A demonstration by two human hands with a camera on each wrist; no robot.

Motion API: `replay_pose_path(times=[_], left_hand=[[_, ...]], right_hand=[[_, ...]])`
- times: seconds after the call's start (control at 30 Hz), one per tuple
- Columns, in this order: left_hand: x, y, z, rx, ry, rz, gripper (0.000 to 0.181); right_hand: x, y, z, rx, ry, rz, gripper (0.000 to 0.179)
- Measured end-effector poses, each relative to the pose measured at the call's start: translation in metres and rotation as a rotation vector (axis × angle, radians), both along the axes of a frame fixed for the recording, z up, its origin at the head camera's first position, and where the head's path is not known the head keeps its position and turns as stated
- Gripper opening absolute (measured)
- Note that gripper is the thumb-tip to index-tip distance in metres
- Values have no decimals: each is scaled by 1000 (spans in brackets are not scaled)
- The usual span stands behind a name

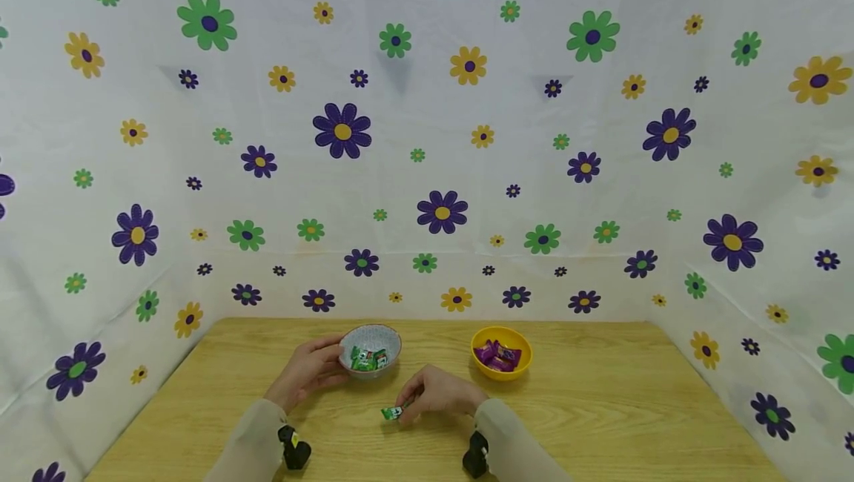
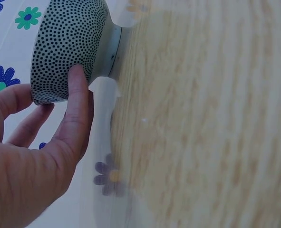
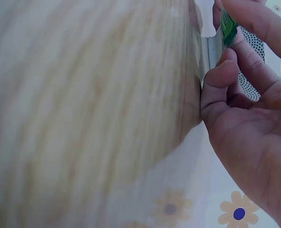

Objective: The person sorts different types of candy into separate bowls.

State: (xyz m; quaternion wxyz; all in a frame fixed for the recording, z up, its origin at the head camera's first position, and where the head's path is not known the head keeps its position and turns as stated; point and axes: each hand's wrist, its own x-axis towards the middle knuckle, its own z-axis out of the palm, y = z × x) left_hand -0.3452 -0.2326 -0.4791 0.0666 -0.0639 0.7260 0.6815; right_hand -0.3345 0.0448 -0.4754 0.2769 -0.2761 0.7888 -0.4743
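A pale bowl (image 1: pixel 371 328) with a dark-dotted outside and a thin dark rim stands at the left, several green-wrapped candies (image 1: pixel 365 360) inside it. My left hand (image 1: pixel 310 374) holds the bowl by its left side. In the left wrist view its thumb (image 2: pixel 77 102) lies along the dotted wall, while other fingers meet it near the rim. Low over the table, to the right of and nearer than that bowl, my right hand (image 1: pixel 437 393) pinches one green-wrapped candy (image 1: pixel 391 413) between thumb and fingers. The candy (image 3: pixel 228 29) is partly hidden by the fingers in the right wrist view.
Right of the dotted bowl stands a yellow bowl (image 1: pixel 502 376) with several purple-wrapped candies (image 1: pixel 497 355). Both bowls are on a light wooden table (image 1: pixel 614 408). White flower-printed cloth (image 1: pixel 427 170) hangs around its back and sides.
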Motion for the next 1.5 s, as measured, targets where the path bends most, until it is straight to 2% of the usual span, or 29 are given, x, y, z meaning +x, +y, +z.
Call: replay_pose_path(times=[0.3, 0.9, 1.27, 1.5], left_hand=[[1, 1, -1, 7, 13, 0, 45], [1, -2, -1, 21, 26, -14, 45], [1, -2, -2, 15, 30, -8, 45], [1, -1, -1, 29, 27, -12, 47]], right_hand=[[1, -2, 1, -21, 22, -67, 11], [0, -10, -1, -168, 17, -197, 17], [-8, -18, 2, -230, 52, -338, 22], [-8, -27, 9, -313, 78, -404, 26]])
